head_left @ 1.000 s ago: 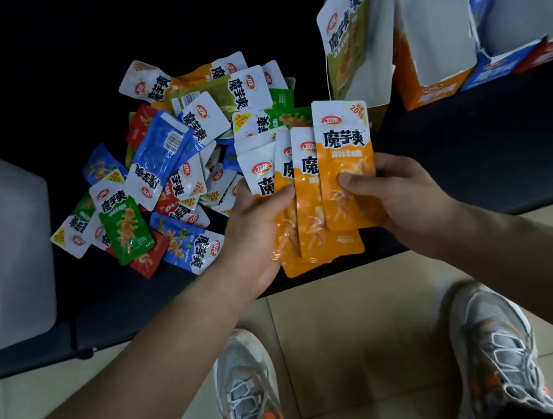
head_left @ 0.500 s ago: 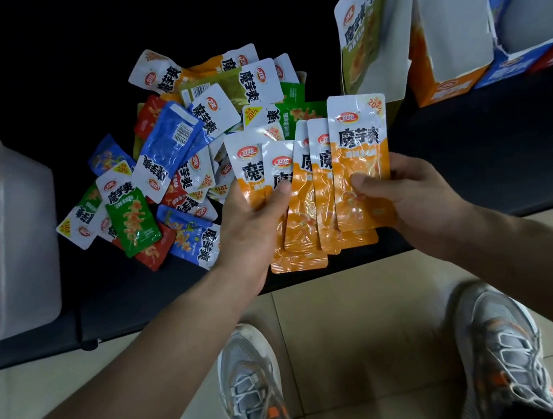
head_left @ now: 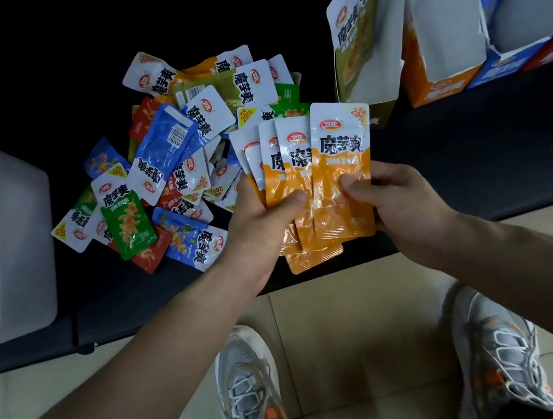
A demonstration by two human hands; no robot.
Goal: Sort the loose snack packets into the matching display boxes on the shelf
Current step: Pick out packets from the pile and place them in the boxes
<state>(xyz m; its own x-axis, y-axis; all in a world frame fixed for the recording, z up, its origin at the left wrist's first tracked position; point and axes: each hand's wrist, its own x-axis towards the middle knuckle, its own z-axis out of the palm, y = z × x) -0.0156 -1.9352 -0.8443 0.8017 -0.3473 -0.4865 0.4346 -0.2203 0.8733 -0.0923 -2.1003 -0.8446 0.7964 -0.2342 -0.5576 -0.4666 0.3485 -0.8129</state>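
Head view has both your hands on a single colour. Your left hand [head_left: 260,226] grips a fan of orange packets [head_left: 303,185] with the thumb pressed across their fronts. Your right hand [head_left: 406,208] pinches the front-most packet, thumb on its face and fingers behind.

A second ago that right-hand packet sat further out to the side, and the fan was spread wider and held lower. Now it overlaps the others closely, and the whole bunch has come up and toward the right. You are closing the fan into a stack, so I judge that picking for this batch is over and the squaring-up is nearly done. One packet at the bottom hangs lower than the rest and is not yet lined up.

The bunch is in the air above the front edge of the dark shelf [head_left: 489,157], touching neither it nor any box. The orange display box [head_left: 440,85] stands up and to the right, well apart from your hands, between a green-fronted box [head_left: 362,41] and a blue box [head_left: 500,66]. I expect this batch belongs there.

The mixed pile [head_left: 173,159] of blue, green, red and orange packets lies on the shelf just left of your left hand, so most of the sorting remains. Watch the low packet, as it may slip when you carry the stack across.
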